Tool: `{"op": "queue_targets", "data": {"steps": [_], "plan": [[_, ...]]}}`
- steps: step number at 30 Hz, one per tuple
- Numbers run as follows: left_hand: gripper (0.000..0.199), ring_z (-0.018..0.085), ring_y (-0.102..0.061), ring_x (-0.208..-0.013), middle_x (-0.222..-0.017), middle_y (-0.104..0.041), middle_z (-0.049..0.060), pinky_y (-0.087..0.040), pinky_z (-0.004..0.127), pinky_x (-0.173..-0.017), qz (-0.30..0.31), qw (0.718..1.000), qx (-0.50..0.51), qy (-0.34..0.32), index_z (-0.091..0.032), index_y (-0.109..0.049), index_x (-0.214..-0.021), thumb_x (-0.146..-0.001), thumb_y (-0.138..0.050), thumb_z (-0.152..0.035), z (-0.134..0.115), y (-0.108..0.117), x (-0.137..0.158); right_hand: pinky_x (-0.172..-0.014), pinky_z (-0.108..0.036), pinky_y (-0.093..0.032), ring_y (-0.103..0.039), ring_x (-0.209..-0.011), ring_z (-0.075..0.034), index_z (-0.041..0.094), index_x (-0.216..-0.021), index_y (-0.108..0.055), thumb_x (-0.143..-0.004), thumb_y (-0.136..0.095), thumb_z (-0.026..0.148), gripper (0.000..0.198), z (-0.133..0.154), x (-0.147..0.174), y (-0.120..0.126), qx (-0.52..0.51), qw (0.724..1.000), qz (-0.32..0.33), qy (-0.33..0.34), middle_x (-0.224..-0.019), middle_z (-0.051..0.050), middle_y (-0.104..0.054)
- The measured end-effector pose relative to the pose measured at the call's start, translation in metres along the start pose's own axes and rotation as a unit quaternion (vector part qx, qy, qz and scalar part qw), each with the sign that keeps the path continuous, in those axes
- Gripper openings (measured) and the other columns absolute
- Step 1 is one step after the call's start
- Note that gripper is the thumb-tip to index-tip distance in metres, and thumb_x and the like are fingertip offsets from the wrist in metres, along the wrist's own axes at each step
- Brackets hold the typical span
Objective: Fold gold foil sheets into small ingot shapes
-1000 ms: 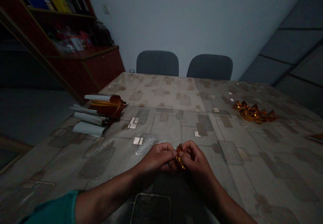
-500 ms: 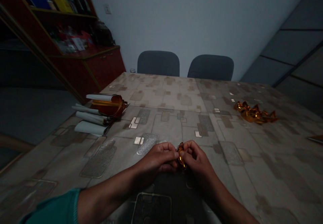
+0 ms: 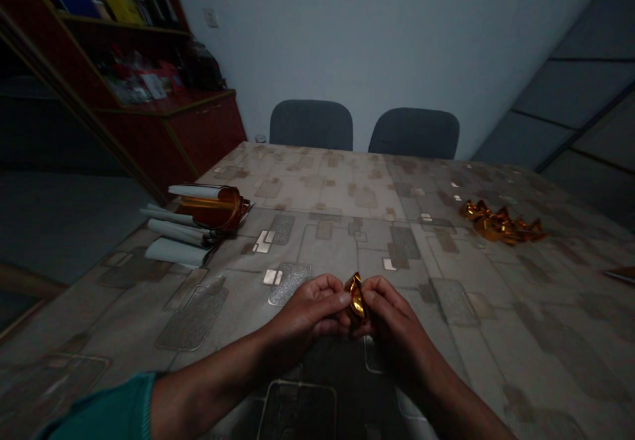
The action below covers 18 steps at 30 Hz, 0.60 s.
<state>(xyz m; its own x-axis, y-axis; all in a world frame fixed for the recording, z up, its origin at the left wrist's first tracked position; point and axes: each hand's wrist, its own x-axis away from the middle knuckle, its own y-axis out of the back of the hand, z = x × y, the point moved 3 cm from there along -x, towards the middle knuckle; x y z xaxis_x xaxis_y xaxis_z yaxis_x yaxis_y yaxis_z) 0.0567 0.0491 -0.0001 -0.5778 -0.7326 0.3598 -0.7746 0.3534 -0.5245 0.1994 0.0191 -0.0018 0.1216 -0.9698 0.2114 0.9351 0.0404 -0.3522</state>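
Observation:
Between my two hands, just above the near part of the table, is a small folded gold paper ingot (image 3: 356,300), boat-shaped and shiny. My left hand (image 3: 322,306) pinches its left side, thumb in front and fingers curled behind. From the other side my right hand (image 3: 389,304) grips it with thumb and bent fingers. Parts of the ingot's lower edge are hidden by the fingertips. Farther right on the table lies a cluster of similar gold paper ingots (image 3: 501,223). At the left, curled sheets of gold foil paper (image 3: 206,212) with pale backs lie in a loose pile.
The table (image 3: 327,192) has a patterned cover. Two grey chairs (image 3: 311,124) stand at its far side against the wall. A red-brown cabinet (image 3: 198,129) with filled shelves is at the left. A thin dark object (image 3: 620,273) lies at the right edge.
The gold paper ingot has turned slightly and shows more of its face. My right thumb has shifted from its front to its right edge. The piles have stayed put.

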Motion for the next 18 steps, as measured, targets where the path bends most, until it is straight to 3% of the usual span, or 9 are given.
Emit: {"op": "queue_targets", "data": {"steps": [3, 7, 10, 13, 18], "plan": [[0.031, 0.010, -0.061, -0.066, -0.078, -0.065, 0.001, -0.051, 0.024, -0.067, -0.008, 0.999, 0.026, -0.043, -0.017, -0.052, -0.089, -0.080, -0.077, -0.032, -0.003, 0.000, 0.000, -0.070, -0.034, -0.051, -0.062, -0.084, -0.020, 0.022, -0.095, -0.056, -0.093, -0.056, 0.046, 0.024, 0.010, 0.005, 0.000, -0.014, 0.999, 0.029, 0.021, -0.093, -0.005, -0.063], [0.037, 0.007, -0.060, -0.065, -0.080, -0.063, -0.003, -0.048, 0.020, -0.063, -0.054, 0.993, 0.062, -0.083, -0.019, -0.049, -0.096, -0.077, -0.081, -0.027, -0.004, 0.002, 0.000, -0.071, -0.032, -0.047, -0.062, -0.082, -0.019, 0.024, -0.103, -0.055, -0.081, -0.072, 0.036, 0.030, 0.011, 0.005, -0.001, 0.014, 0.997, 0.060, 0.042, -0.093, -0.003, -0.064], [0.043, 0.007, -0.060, -0.064, -0.083, -0.062, -0.003, -0.048, 0.019, -0.061, -0.065, 0.990, 0.069, -0.106, -0.019, -0.048, -0.097, -0.074, -0.083, -0.028, -0.004, 0.001, 0.000, -0.070, -0.031, -0.047, -0.063, -0.082, -0.018, 0.025, -0.094, -0.054, -0.072, -0.076, 0.022, 0.032, 0.010, 0.003, -0.002, 0.053, 0.995, 0.041, 0.067, -0.097, -0.003, -0.064], [0.046, 0.007, -0.062, -0.064, -0.084, -0.063, -0.003, -0.047, 0.019, -0.060, -0.071, 0.987, 0.065, -0.125, -0.019, -0.047, -0.096, -0.073, -0.085, -0.030, -0.003, 0.000, 0.001, -0.076, -0.033, -0.049, -0.065, -0.090, -0.020, 0.025, -0.087, -0.052, -0.073, -0.072, 0.016, 0.026, 0.013, 0.003, -0.006, 0.077, 0.991, 0.019, 0.108, -0.109, -0.004, -0.063], [0.050, 0.008, -0.062, -0.064, -0.086, -0.063, -0.002, -0.047, 0.019, -0.060, -0.080, 0.986, 0.071, -0.132, -0.021, -0.045, -0.100, -0.071, -0.086, -0.031, -0.001, -0.002, 0.003, -0.079, -0.034, -0.050, -0.064, -0.094, -0.020, 0.025, -0.085, -0.055, -0.078, -0.066, 0.012, 0.019, 0.019, 0.006, -0.009, 0.147, 0.975, 0.013, 0.164, -0.108, -0.002, -0.064]]}}
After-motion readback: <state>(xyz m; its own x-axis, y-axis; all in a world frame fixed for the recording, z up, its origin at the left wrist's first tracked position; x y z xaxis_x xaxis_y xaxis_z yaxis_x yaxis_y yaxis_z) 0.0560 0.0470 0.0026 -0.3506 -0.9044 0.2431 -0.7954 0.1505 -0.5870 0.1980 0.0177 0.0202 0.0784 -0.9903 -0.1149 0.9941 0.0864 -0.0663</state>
